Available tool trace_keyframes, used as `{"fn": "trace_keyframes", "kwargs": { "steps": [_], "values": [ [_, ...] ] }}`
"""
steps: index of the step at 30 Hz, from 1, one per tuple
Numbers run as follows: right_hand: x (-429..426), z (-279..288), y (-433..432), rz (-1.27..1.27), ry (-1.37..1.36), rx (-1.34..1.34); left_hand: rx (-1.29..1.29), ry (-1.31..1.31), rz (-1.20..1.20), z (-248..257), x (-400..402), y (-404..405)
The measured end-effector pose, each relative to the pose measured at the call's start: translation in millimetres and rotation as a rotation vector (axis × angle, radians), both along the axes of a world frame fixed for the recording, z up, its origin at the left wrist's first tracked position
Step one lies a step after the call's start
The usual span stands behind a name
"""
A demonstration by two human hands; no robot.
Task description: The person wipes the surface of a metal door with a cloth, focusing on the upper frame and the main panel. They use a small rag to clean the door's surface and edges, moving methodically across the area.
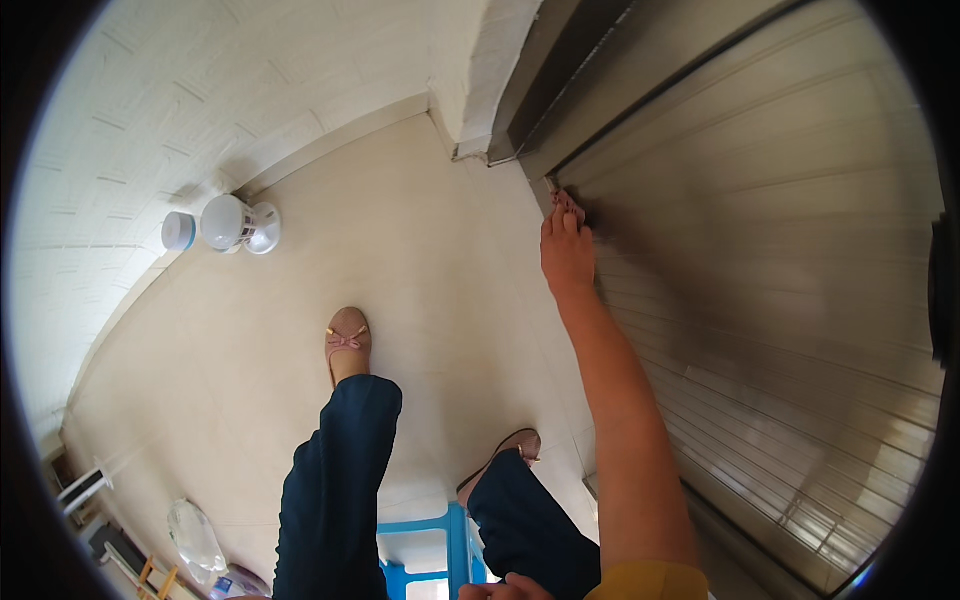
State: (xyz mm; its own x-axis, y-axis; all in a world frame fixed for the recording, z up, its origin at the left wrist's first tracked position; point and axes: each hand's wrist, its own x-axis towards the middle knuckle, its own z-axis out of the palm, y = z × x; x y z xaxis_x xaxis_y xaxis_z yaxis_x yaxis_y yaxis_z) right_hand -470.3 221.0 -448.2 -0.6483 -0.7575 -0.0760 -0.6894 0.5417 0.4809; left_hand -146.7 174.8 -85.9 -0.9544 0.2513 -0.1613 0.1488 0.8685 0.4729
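My right hand reaches out to the lower corner of a brown metal door, beside the door frame. Its fingers are closed on a small reddish-brown cloth pressed against the door's bottom edge. Only part of my left hand shows, at the bottom edge of the picture by my lap; whether it holds anything cannot be seen. A blue plastic stool stands beneath me, between my legs in dark trousers.
White containers stand on the floor by the left wall. A clear plastic bag and a wooden-legged item lie at lower left. My pink shoes rest on the pale tiled floor. A wall corner juts out beside the door frame.
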Motion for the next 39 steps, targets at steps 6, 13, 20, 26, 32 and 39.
{"fn": "trace_keyframes", "kwargs": {
  "steps": [6,13,20,26,32,39],
  "values": [
    [69.6,-0.1,94.4,-0.042,-0.078,-0.215,-0.015,-0.049,-0.002,10.3,5.6,-2.9],
    [158.9,3.8,228.6,-0.196,-0.217,-0.225,0.030,-0.074,-0.104,16.6,16.0,-9.8],
    [243.1,-38.5,336.6,-0.995,-0.778,-1.509,0.085,-0.186,-0.169,24.2,11.3,-13.5],
    [270.3,-32.1,338.8,-0.869,-0.165,-1.294,0.014,-0.236,-0.162,20.8,12.6,-6.7],
    [239.7,-53.4,316.8,-1.707,-0.151,-1.725,0.025,-0.245,-0.168,18.3,8.1,-7.0],
    [212.2,-50.5,267.7,-1.284,0.296,-1.062,-0.051,-0.181,-0.155,12.0,16.5,-6.9]
  ]
}}
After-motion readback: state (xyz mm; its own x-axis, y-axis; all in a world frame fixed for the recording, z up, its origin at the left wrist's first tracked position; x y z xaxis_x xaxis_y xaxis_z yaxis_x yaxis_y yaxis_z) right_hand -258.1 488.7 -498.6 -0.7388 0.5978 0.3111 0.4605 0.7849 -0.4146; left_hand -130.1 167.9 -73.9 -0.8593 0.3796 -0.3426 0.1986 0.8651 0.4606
